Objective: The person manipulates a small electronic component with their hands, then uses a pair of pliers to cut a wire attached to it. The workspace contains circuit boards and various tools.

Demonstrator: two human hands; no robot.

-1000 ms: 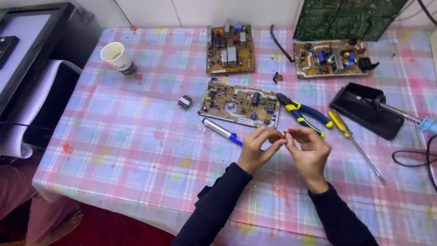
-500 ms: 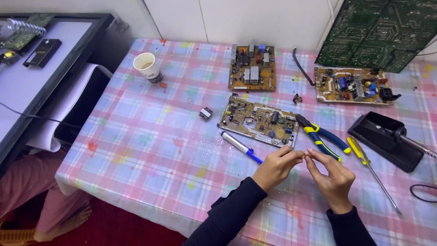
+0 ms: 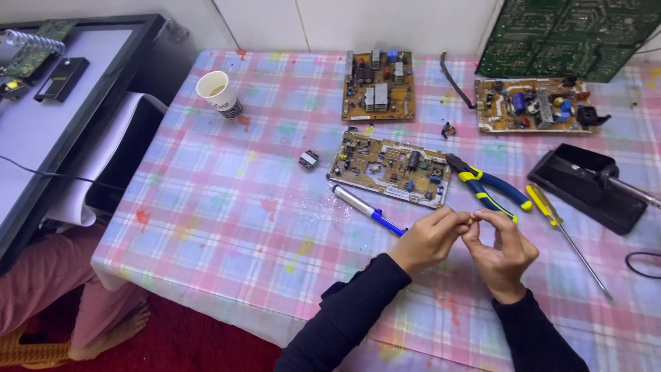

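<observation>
Near the front edge of the table (image 3: pixel 227 227), over its pink and blue checked cloth, the left hand (image 3: pixel 430 238) and the right hand (image 3: pixel 499 251) meet fingertip to fingertip. Both are pinched shut on a tiny part (image 3: pixel 472 220), too small to make out, held between the thumbs and forefingers just above the cloth. Dark sleeves cover both arms.

Just beyond the hands lie a silver and blue pen-shaped tool (image 3: pixel 367 208), a tan circuit board (image 3: pixel 390 169) and blue and yellow pliers (image 3: pixel 487 187). A yellow-handled screwdriver (image 3: pixel 568 239) lies to the right of the hands, near a black stand (image 3: pixel 585 186). Toward the far edge sit two more circuit boards (image 3: pixel 379 85) (image 3: pixel 533 105), and a large green board (image 3: pixel 571 34) leans at the far right corner. A paper cup (image 3: pixel 217 94) stands near the far left corner.
</observation>
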